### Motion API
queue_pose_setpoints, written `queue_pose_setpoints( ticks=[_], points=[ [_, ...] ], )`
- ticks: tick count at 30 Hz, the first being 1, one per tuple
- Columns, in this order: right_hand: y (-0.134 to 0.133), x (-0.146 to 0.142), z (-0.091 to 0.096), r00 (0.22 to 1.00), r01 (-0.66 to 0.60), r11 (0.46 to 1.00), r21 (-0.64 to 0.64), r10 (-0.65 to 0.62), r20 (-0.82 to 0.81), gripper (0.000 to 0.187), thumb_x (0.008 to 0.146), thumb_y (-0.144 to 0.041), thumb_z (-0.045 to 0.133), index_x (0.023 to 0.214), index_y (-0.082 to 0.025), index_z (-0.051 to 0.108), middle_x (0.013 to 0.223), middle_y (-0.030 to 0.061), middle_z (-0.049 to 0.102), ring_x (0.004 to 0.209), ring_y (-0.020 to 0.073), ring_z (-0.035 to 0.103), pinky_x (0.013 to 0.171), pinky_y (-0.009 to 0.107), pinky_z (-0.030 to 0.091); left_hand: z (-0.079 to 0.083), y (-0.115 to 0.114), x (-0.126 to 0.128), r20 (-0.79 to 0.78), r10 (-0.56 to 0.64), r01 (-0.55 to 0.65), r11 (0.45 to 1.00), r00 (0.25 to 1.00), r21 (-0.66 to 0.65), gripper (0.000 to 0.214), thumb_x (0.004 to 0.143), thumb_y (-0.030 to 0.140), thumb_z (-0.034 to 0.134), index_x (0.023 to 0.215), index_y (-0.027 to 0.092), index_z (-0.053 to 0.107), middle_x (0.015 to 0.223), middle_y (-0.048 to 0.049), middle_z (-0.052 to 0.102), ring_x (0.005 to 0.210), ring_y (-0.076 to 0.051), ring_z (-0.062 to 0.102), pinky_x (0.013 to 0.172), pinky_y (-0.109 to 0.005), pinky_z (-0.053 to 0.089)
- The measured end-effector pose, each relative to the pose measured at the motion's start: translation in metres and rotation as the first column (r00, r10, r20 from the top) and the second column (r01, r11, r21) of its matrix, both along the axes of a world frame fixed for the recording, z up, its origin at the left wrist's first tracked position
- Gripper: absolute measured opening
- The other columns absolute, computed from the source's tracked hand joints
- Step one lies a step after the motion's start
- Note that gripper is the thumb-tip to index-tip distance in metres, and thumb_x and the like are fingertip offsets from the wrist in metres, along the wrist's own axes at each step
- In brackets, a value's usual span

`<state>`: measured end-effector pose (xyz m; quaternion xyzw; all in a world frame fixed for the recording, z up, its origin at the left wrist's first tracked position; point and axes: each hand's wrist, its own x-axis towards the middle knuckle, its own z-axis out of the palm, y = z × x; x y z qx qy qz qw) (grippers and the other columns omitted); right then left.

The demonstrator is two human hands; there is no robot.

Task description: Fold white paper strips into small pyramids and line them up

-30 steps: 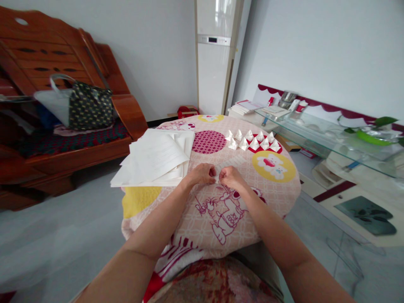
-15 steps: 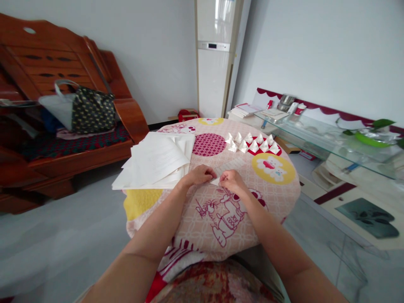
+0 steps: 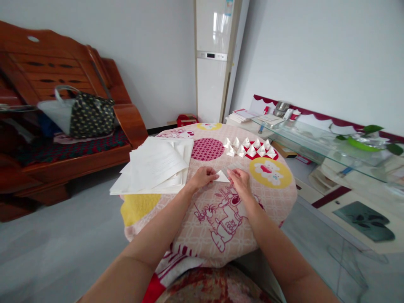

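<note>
A room in a home, maybe the living room
There is a big brown wooden seat (image 3: pixel 66 168) with a red and green cloth (image 3: pixel 104 145) on it, and a spotty black bag (image 3: pixel 91 115) sits there, the pink tablecloth (image 3: pixel 195 229) has teddy bears (image 3: pixel 269 170) and cartoon pictures (image 3: pixel 224 227), a tall white machine (image 3: pixel 210 84) stands by the wall (image 3: pixel 158 50), and green leaves (image 3: pixel 372 128) show over a glass shelf (image 3: pixel 318 135)

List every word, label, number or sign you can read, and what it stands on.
No text reads clearly.
Tablecloth, cartoon figure's shirt: perhaps "COOL", too small to be sure.
Top sheet of the paper stack: faint print, too blurred to read.
Blue sticker on the tall white unit: too small to read.
Folded paper: none visible.
</note>
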<state>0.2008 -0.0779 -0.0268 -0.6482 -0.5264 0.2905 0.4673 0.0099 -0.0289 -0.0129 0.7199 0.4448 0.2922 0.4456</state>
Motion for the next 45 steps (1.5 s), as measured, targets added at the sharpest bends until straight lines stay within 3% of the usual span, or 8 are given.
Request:
queue_pose_setpoints(
  ticks=[4,7,11,17,22,29,34,45],
  points=[
    [0.003,0.001,-0.003,0.991,0.004,1.000,-0.025,-0.007,-0.130,0.036,0.079,-0.055,0.065,0.078,-0.019,0.061,0.068,0.0039,0.066,0.054,0.0156,0.058,0.045,0.024,0.041,-0.004,0.001,0.004,0.171,0.048,-0.039,0.998,0.984,-0.054,0.029,0.075,0.043,0.067,0.070,0.016,0.056,0.057,0.0049,0.051,0.052,-0.008,0.045,0.053,-0.021,0.035],
    [0.003,-0.002,-0.004,0.969,-0.118,0.991,-0.064,0.101,-0.224,0.033,0.074,-0.050,0.069,0.077,-0.017,0.063,0.067,0.0043,0.067,0.047,0.0130,0.054,0.041,0.023,0.037,-0.006,0.000,0.008,0.238,0.075,-0.067,0.997,0.968,-0.043,0.035,0.075,0.049,0.068,0.070,0.017,0.053,0.057,0.0050,0.051,0.052,-0.008,0.045,0.053,-0.021,0.036],
    [0.002,-0.007,-0.003,0.924,-0.242,0.968,-0.068,0.209,-0.319,0.029,0.066,-0.044,0.071,0.068,-0.016,0.063,0.059,0.0031,0.066,0.042,0.0102,0.049,0.039,0.021,0.034,-0.008,-0.002,0.012,0.218,0.044,-0.041,0.999,0.975,-0.016,0.039,0.075,0.054,0.067,0.070,0.017,0.054,0.059,0.0040,0.052,0.053,-0.008,0.046,0.053,-0.022,0.036],
    [0.000,-0.009,0.000,0.880,-0.221,0.975,-0.031,0.185,-0.438,0.024,0.058,-0.038,0.071,0.061,-0.017,0.061,0.049,-0.0005,0.059,0.038,0.0094,0.046,0.034,0.020,0.029,-0.013,-0.001,0.011,0.104,-0.136,0.141,0.989,0.985,-0.041,0.045,0.076,0.060,0.063,0.072,0.015,0.059,0.058,0.0037,0.052,0.052,-0.009,0.041,0.049,-0.023,0.028],
    [-0.002,-0.010,0.003,0.835,-0.223,0.975,0.003,0.193,-0.516,0.023,0.057,-0.037,0.073,0.060,-0.017,0.063,0.049,-0.0004,0.059,0.036,0.0090,0.045,0.033,0.021,0.030,-0.015,0.001,0.009,0.157,-0.132,0.135,0.991,0.979,-0.007,0.050,0.074,0.063,0.067,0.062,0.016,0.054,0.054,0.0047,0.045,0.050,-0.008,0.034,0.049,-0.024,0.023],
    [-0.003,-0.007,0.002,0.846,-0.246,0.969,-0.010,0.209,-0.491,0.024,0.056,-0.037,0.075,0.054,-0.018,0.061,0.046,-0.0013,0.058,0.036,0.0089,0.045,0.033,0.020,0.029,-0.014,-0.001,0.010,0.244,-0.138,0.157,0.986,0.960,-0.057,0.048,0.076,0.062,0.067,0.068,0.016,0.058,0.055,0.0047,0.049,0.050,-0.008,0.037,0.050,-0.023,0.024],
    [-0.005,-0.005,0.000,0.859,-0.342,0.938,-0.062,0.285,-0.426,0.024,0.060,-0.037,0.075,0.055,-0.018,0.061,0.045,-0.0016,0.058,0.035,0.0080,0.044,0.034,0.019,0.028,-0.011,-0.003,0.013,0.336,-0.042,0.075,0.993,0.941,-0.087,0.045,0.072,0.057,0.072,0.067,0.015,0.059,0.055,0.0050,0.048,0.051,-0.007,0.037,0.050,-0.023,0.024],
    [-0.005,-0.008,0.001,0.815,-0.362,0.930,0.061,0.347,-0.464,0.022,0.065,-0.038,0.077,0.068,-0.017,0.070,0.061,0.0032,0.069,0.042,0.0095,0.052,0.039,0.020,0.037,-0.008,0.000,0.007,0.499,0.099,0.079,0.943,0.861,-0.324,0.037,0.065,0.047,0.079,0.065,0.015,0.060,0.045,0.0063,0.045,0.041,-0.005,0.034,0.044,-0.023,0.018]
  ],
)
